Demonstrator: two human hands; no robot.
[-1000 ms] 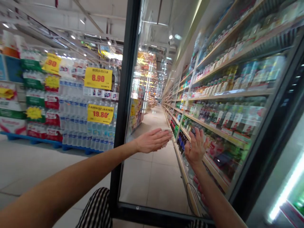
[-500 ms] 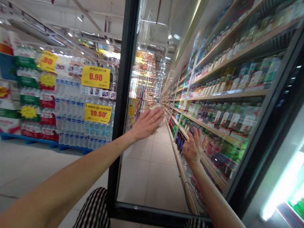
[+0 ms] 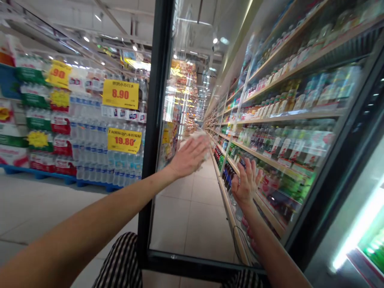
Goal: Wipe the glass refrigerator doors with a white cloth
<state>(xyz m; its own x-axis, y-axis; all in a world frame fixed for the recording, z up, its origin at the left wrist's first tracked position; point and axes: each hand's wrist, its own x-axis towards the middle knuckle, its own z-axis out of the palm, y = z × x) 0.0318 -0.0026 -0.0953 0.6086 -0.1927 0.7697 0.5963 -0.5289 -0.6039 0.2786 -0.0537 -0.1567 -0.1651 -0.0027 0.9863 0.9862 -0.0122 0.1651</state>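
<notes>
My left hand (image 3: pixel 191 155) lies flat against the glass of an open cooler door (image 3: pixel 146 160), fingers stretched and close together. Beneath its fingers and palm is a thin whitish cloth (image 3: pixel 207 141), mostly hidden and blurred; whether it is fabric or paper I cannot tell. My right hand (image 3: pixel 246 182) rests lower and to the right, fingers spread and bent, fingertips at the same pane, holding nothing. A black frame surrounds the glass. Through the pane, shelves (image 3: pixel 270 158) of bottled drinks show behind my right hand.
Stacked packs of bottled water (image 3: pixel 93 140) stand at left on a blue pallet (image 3: pixel 57 176), bearing yellow price signs (image 3: pixel 120 94). My knee in checked cloth (image 3: pixel 120 260) is close to the door's lower corner. A lit cooler interior (image 3: pixel 360 228) is at right. A thin cable (image 3: pixel 235 244) hangs low.
My left hand has shifted slightly to the right over the glass with the white cloth. My right hand stays at nearly the same spot. The view has tilted a little.
</notes>
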